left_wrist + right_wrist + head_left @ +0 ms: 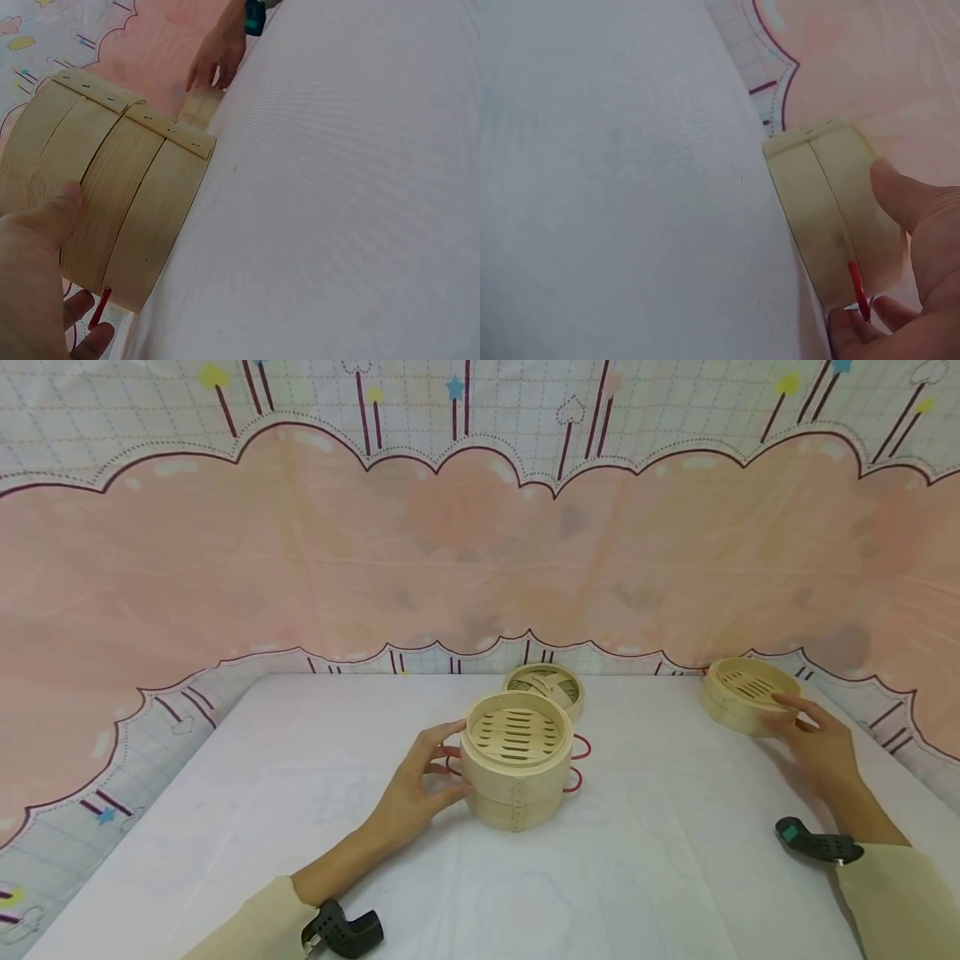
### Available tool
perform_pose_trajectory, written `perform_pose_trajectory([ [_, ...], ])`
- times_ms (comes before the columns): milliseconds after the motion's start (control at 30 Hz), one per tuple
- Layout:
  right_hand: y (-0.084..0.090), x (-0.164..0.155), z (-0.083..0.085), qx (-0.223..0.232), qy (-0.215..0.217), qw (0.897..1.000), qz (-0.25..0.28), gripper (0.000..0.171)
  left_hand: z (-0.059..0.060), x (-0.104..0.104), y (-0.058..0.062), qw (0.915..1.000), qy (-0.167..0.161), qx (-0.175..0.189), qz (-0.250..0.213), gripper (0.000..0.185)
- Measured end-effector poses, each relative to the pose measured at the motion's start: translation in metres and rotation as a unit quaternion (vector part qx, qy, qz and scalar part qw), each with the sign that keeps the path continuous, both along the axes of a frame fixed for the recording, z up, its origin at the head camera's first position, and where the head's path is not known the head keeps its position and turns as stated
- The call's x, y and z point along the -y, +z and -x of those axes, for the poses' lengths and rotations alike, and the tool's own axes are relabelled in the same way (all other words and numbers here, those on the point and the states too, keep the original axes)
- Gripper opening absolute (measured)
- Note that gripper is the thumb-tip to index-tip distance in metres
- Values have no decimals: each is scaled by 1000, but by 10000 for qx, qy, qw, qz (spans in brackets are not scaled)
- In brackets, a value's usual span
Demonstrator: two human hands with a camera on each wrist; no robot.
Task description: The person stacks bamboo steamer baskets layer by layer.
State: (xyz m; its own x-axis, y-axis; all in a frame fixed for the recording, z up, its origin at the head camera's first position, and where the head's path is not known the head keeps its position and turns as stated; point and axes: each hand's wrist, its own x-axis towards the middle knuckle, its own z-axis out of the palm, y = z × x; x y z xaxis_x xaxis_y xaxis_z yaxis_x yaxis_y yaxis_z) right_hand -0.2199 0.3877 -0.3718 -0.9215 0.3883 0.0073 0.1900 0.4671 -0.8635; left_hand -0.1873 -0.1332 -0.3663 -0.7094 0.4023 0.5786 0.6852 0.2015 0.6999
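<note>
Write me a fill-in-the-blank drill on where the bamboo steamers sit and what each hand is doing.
1. The left hand grips the side of a stack of ____ steamer tiers.
2. The right hand holds the single steamer at the table's far ____ corner.
3. The steamer lid lies just ____ the stack, touched by neither hand.
4. The wire handles on the stack are ____ in colour.

Missing words: two; right; behind; red
</note>
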Motion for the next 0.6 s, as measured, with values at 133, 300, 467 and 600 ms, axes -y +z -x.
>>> perform_pose_trajectory([
  [133, -1, 1, 1, -94, -31, 9999, 44, 74, 1, 0, 0, 10000, 18, -51, -6, 74],
  [300, -3, 2, 4, -107, -89, 9999, -12, 73, 1, 0, 0, 10000, 18, -60, -12, 74],
  [467, -2, 3, 5, -148, -131, 9998, -93, 71, 0, 0, 0, 10000, 10, -12, -1, 74],
  [600, -1, 4, 5, -177, -169, 9995, -182, 68, 1, 0, 0, 10000, 25, 12, 0, 74],
])
